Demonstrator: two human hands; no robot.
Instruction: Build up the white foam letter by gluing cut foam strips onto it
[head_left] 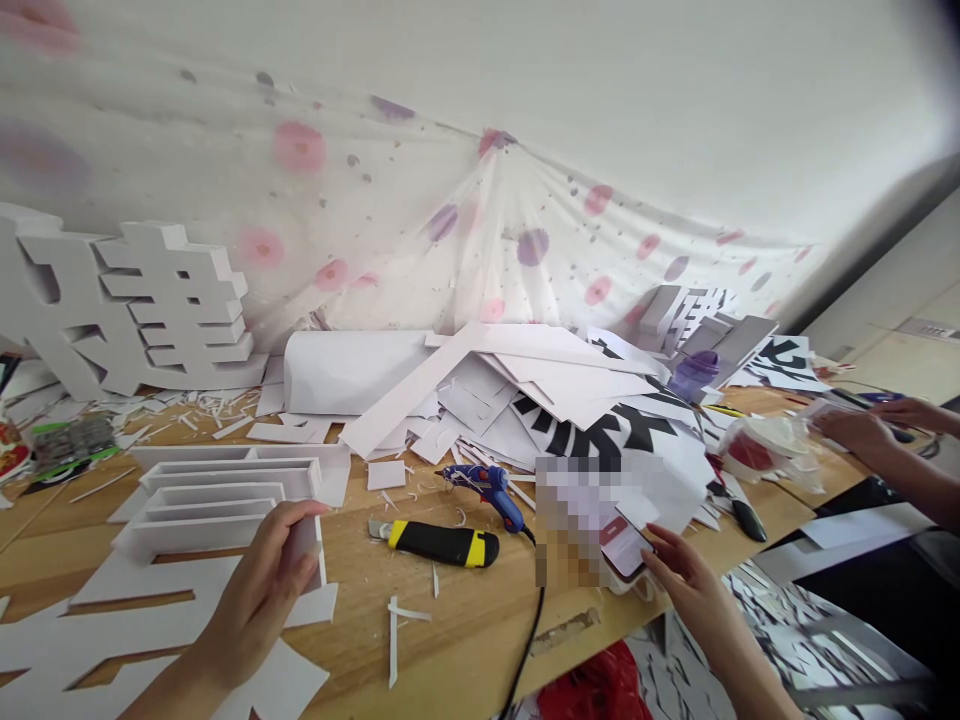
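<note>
My left hand (pixel 259 590) curls round the right end of a white foam-board character (pixel 225 492), thumb and fingers at its upright wall strips. The piece lies on the table, its flat base cut with slots and its thin strips standing on edge. At the table's front, my right hand (pixel 686 575) has its fingertips on the right edge of a phone (pixel 626 548) with a lit screen; blurring hides the area left of it. Between my hands lie a black and yellow utility knife (pixel 442 543), blade end to the left, and a blue glue gun (pixel 486 490).
Large finished white characters (pixel 176 300) stand at the back left. White sheets and offcuts (pixel 517 375) pile up along the wall. The glue gun's black cord (pixel 536 620) crosses the front edge. Another person's hands (pixel 862 432) are at the far right. A red bag (pixel 596 685) sits below the table.
</note>
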